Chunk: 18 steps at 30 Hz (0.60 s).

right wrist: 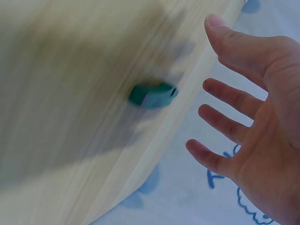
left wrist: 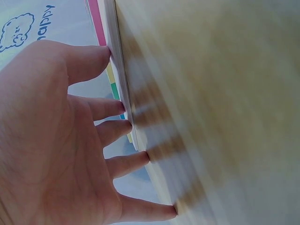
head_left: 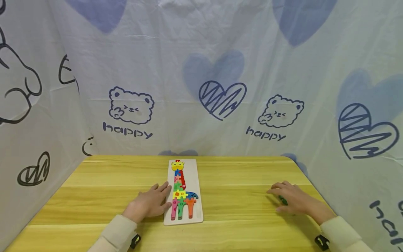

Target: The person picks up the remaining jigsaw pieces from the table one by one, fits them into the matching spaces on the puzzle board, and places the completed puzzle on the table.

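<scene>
A white puzzle board (head_left: pixel 192 175) lies on the table, bearing a giraffe of colourful interlocking pieces with a yellow head (head_left: pixel 177 166). My left hand (head_left: pixel 151 202) rests at the board's left edge, its thumb and some fingertips against the side. In the left wrist view the fingers of that hand (left wrist: pixel 61 136) are spread and fairly straight. Over to the right, a green puzzle piece (right wrist: pixel 153 95) lies by itself on the wood. Above it hovers my right hand (head_left: pixel 294 199), fingers spread and slightly bent, holding nothing; in the head view it partly hides the piece.
The yellow wooden table (head_left: pixel 233 196) runs back to a white curtain (head_left: pixel 176 115) printed with hearts and bears. More of this cloth hangs along the left and right sides. A dark strap part (head_left: pixel 135 241) shows at the left cuff, another (head_left: pixel 322 242) at the right.
</scene>
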### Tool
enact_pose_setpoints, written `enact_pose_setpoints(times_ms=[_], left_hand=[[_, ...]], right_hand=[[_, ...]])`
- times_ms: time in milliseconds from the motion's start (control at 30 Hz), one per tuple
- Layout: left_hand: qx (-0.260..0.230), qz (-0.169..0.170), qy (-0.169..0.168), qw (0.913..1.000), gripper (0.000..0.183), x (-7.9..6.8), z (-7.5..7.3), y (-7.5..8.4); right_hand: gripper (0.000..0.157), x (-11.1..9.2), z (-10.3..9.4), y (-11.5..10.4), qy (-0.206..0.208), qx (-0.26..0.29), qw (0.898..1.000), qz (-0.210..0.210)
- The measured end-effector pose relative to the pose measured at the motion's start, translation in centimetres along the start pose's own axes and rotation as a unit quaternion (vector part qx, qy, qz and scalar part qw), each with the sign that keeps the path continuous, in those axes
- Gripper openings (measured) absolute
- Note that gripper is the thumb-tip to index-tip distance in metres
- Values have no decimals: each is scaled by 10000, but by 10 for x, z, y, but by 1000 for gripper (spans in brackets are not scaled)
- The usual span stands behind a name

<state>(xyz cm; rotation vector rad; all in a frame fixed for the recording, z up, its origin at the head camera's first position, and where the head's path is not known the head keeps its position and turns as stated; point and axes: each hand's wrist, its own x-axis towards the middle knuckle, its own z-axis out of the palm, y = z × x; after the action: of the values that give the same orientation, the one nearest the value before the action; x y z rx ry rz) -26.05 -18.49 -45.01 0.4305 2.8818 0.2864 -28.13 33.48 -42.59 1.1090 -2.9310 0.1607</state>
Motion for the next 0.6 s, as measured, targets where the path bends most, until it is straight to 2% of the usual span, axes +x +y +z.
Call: enact_pose_setpoints(times_ms=[333, 600], left_hand=[[-19, -22, 11, 10000, 69, -1, 0, 0], [-17, -33, -23, 10000, 70, 0, -1, 1]], right_hand=[[63, -19, 2, 19, -342, 62, 9991, 261], [67, -23, 6, 22, -745, 134, 9951, 635]])
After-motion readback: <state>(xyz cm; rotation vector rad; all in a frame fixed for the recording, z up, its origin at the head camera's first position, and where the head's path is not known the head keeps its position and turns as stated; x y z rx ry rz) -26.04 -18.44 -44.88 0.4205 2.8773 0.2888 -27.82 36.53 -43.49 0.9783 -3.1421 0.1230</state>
